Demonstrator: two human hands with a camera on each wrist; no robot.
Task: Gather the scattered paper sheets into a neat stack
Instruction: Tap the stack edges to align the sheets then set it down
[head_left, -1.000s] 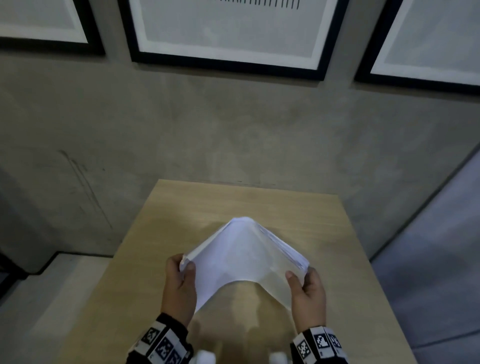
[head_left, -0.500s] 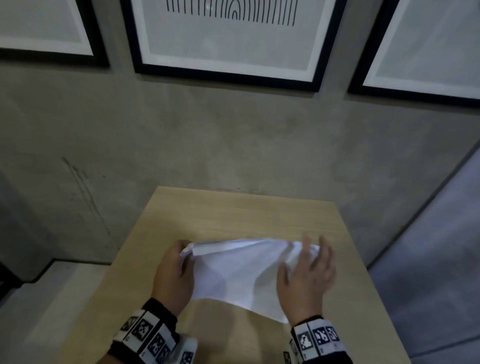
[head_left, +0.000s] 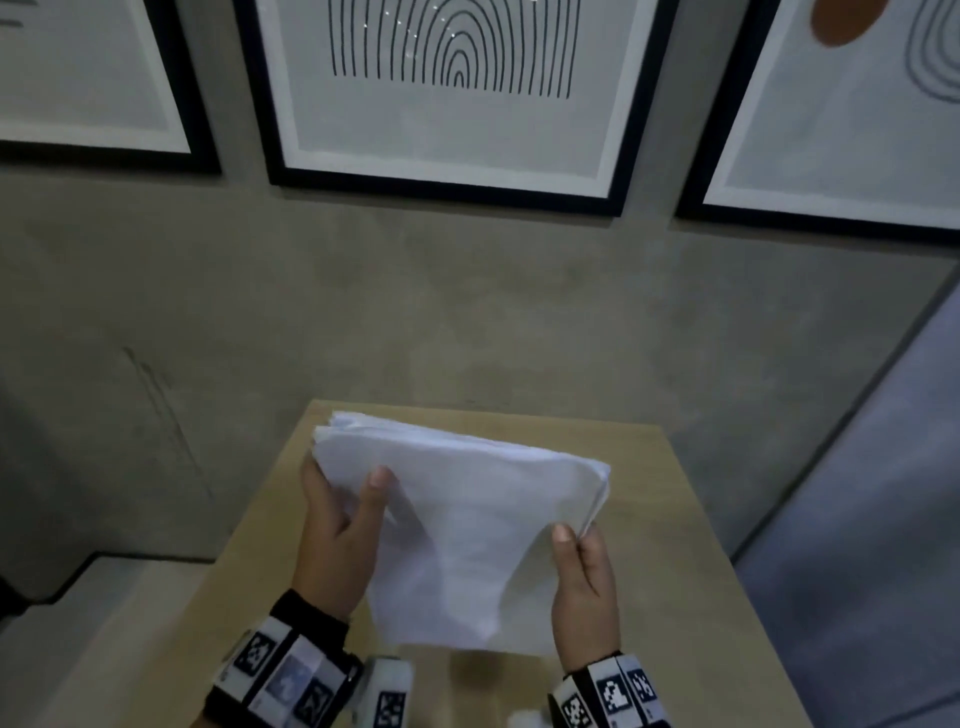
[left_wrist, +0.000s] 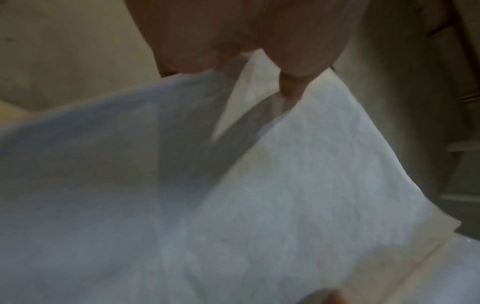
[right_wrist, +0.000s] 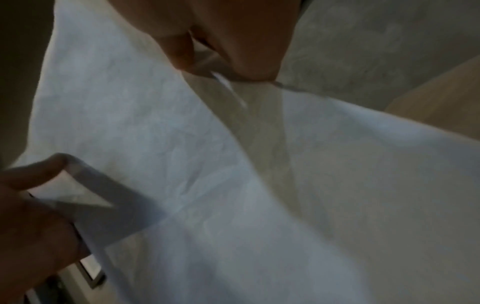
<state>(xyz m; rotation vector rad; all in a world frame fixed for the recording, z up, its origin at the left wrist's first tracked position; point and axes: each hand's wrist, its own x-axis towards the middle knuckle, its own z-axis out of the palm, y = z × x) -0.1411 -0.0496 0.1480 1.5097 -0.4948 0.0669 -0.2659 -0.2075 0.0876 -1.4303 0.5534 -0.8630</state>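
Paper stack raised above table, between hands: left hand grasping left edge, right hand pinching right edge.

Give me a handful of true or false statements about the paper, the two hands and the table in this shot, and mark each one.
1. Both hands hold the paper stack. True: the left hand grips its left edge, the right hand pinches its right edge.
2. The stack lies flat on the wooden table. False: it is held up above the table, its sheets sagging between the hands.
3. Loose sheets lie scattered on the table. False: no stray sheets show; all visible paper is in the hands.
4. The left thumb lies on top of the paper. True.
5. The wall behind the table is bare. False: framed pictures hang on it.
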